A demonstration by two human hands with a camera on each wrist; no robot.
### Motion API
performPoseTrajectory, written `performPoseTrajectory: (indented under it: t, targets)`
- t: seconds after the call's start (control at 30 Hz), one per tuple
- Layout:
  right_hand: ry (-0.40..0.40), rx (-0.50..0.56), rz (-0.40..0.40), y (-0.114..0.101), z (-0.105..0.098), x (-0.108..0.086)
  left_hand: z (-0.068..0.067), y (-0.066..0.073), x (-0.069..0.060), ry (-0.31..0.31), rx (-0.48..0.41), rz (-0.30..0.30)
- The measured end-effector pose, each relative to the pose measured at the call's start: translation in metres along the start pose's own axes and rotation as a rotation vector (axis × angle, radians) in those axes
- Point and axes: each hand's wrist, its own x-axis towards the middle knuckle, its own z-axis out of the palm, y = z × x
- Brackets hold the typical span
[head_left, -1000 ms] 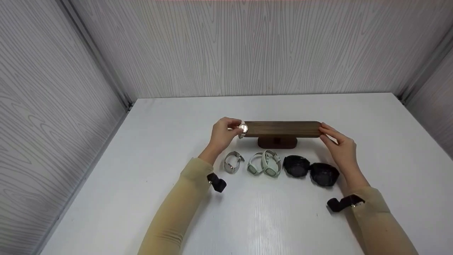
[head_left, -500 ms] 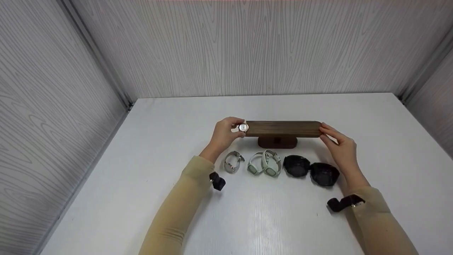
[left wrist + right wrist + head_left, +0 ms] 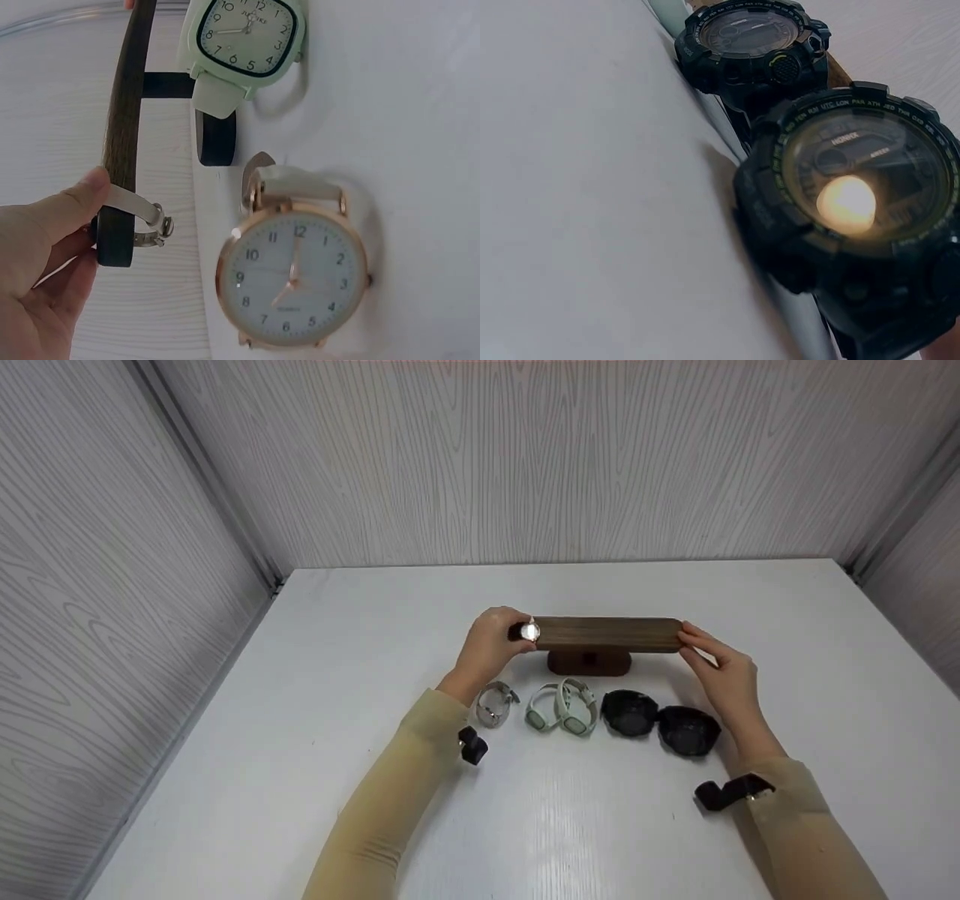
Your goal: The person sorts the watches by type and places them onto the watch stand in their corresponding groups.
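A wooden bar (image 3: 607, 634) lies level on a stand with a dark oval base (image 3: 589, 663). Around the bar's left end loops a small light-strapped watch (image 3: 530, 631), its band (image 3: 131, 201) crossing the wood in the left wrist view. My left hand (image 3: 486, 645) pinches this watch at the bar, thumb on the band. At the other end, my right hand (image 3: 724, 679) holds the bar's tip between thumb and fingers. In the right wrist view that hand is mostly hidden behind a black watch (image 3: 855, 195).
In front of the stand, left to right, lie a light-strapped watch (image 3: 493, 705), two pale green watches (image 3: 538, 718) (image 3: 576, 724) and two black watches (image 3: 629, 712) (image 3: 688, 730), all on the white table (image 3: 555, 825). Panelled walls (image 3: 555, 457) rise behind and beside it.
My left hand has moved right with the watch, which now sits around the bar's left end, whose tip shows left of the dial. My right hand has stayed at the bar's right end.
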Motion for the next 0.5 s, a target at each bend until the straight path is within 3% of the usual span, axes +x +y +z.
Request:
performPoseTrajectory:
  t: [0.17, 0.4, 0.5]
  targets:
    - [-0.006, 0.013, -0.004, -0.002, 0.000, -0.001, 0.006, 0.008, 0.003, -0.006, 0.035, 0.004]
    - [-0.025, 0.022, -0.023, -0.034, 0.000, -0.008, 0.014, 0.019, 0.008, -0.012, 0.070, 0.010]
    - [-0.023, 0.013, -0.024, -0.038, 0.000, -0.009, 0.018, 0.024, 0.010, -0.018, 0.080, 0.018]
